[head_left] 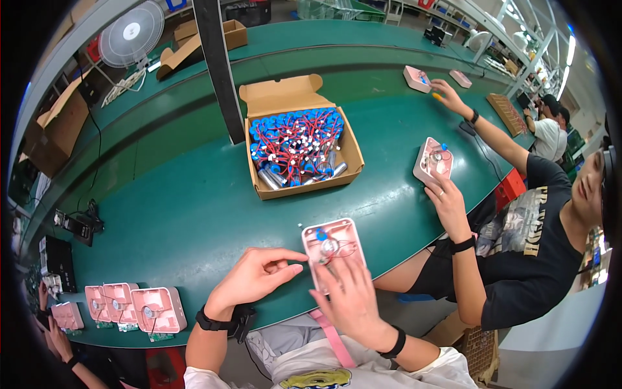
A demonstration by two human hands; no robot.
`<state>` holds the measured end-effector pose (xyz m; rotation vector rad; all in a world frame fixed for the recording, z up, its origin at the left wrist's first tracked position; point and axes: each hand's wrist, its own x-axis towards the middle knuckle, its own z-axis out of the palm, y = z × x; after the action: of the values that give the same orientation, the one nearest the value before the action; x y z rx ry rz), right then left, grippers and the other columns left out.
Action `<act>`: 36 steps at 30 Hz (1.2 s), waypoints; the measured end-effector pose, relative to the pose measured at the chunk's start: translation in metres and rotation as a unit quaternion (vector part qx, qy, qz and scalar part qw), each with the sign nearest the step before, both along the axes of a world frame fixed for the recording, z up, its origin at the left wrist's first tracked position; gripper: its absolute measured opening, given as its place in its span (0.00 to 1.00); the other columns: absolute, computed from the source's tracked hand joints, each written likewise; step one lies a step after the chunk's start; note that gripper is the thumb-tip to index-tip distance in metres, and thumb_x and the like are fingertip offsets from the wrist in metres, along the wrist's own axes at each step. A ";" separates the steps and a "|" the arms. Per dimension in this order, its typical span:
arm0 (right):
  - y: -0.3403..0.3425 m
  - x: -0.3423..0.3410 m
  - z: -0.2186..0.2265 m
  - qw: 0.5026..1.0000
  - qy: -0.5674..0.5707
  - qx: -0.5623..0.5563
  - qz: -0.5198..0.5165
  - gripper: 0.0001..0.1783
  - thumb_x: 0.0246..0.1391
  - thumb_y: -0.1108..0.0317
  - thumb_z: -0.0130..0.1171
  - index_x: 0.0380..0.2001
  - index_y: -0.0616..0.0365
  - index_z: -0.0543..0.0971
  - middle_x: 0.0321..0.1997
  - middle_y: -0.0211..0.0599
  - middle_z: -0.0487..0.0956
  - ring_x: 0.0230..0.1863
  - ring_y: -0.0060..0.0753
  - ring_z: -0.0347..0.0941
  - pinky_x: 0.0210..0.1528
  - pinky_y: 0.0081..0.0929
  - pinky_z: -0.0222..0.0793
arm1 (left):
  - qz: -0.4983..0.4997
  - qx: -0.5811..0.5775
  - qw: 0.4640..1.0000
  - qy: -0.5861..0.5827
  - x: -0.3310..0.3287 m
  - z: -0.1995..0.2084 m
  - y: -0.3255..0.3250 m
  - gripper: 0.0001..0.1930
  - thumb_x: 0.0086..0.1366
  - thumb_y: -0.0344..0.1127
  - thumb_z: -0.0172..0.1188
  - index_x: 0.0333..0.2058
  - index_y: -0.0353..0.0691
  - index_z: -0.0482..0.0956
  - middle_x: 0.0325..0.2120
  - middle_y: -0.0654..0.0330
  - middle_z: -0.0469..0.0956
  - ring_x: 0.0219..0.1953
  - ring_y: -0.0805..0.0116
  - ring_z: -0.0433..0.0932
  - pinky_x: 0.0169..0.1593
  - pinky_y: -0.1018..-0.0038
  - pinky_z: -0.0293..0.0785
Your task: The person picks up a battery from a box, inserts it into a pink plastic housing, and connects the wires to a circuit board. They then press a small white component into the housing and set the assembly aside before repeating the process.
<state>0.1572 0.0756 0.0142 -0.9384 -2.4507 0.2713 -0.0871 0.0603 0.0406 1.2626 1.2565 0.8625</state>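
A pink plastic housing (343,231) lies on the green bench in front of me, open side up. Inside it are a round silvery part (330,247), a blue piece (321,234) and thin dark red wires. My right hand (350,295) lies over its near part with fingers spread, slightly blurred, hiding what is beneath. At the housing's left wall is my left hand (253,277), index finger stretched toward the edge and thumb apart from it; nothing shows between them. A small white connector (300,225) sticks out past the far left corner.
Beyond stands an open cardboard box (353,170) of blue-topped cylinders with red wires. Several pink housings (159,310) with green circuit boards sit at the left. A co-worker at right handles another pink housing (427,165). A dark post (219,71) rises behind the box.
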 end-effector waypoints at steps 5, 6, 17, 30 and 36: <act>0.050 0.021 -0.004 1.000 -0.001 -0.001 -0.023 0.34 0.54 0.68 0.73 0.64 0.58 0.74 0.64 0.58 0.73 0.68 0.69 0.67 0.72 0.58 0.62 | 0.085 0.037 0.994 0.052 -0.009 0.007 -0.013 0.09 0.72 0.28 0.66 0.48 0.35 0.88 0.21 0.73 0.75 0.23 0.86 0.67 0.26 0.82 0.63; 0.056 0.022 -0.004 1.000 0.007 -0.014 -0.022 0.33 0.53 0.71 0.73 0.63 0.59 0.75 0.65 0.60 0.73 0.70 0.70 0.66 0.73 0.58 0.61 | 0.110 0.047 0.991 0.053 -0.010 0.014 -0.026 0.09 0.72 0.28 0.67 0.47 0.35 0.88 0.22 0.71 0.76 0.23 0.85 0.68 0.26 0.81 0.64; 0.047 0.067 0.013 0.992 0.065 -0.028 -0.109 0.36 0.56 0.77 0.69 0.69 0.60 0.71 0.72 0.58 0.69 0.72 0.63 0.66 0.73 0.50 0.63 | 0.446 0.172 0.719 0.504 -0.070 0.047 -0.213 0.13 0.62 0.28 0.71 0.46 0.36 0.84 0.43 0.52 0.79 0.47 0.50 0.79 0.51 0.61 0.77; -0.089 -0.179 0.022 0.924 0.007 -0.114 0.365 0.46 0.52 0.65 0.76 0.73 0.55 0.67 0.77 0.69 0.56 0.76 0.74 0.55 0.72 0.63 0.59 | 0.544 -0.094 0.680 0.481 -0.282 -0.013 -0.364 0.47 0.51 0.57 0.81 0.66 0.45 0.75 0.70 0.40 0.64 0.74 0.37 0.59 0.74 0.49 0.59; -0.105 -0.210 0.005 0.917 0.024 -0.114 0.382 0.45 0.51 0.63 0.77 0.71 0.57 0.68 0.76 0.72 0.56 0.75 0.73 0.56 0.69 0.62 0.63 | 0.487 -0.149 0.706 0.492 -0.253 -0.001 -0.335 0.41 0.49 0.55 0.82 0.61 0.49 0.81 0.71 0.38 0.63 0.73 0.35 0.58 0.74 0.48 0.59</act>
<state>-0.0524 -0.0291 0.0191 0.0059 -2.6634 0.8440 -0.3402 -0.2746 0.0396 0.6652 2.9594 0.5656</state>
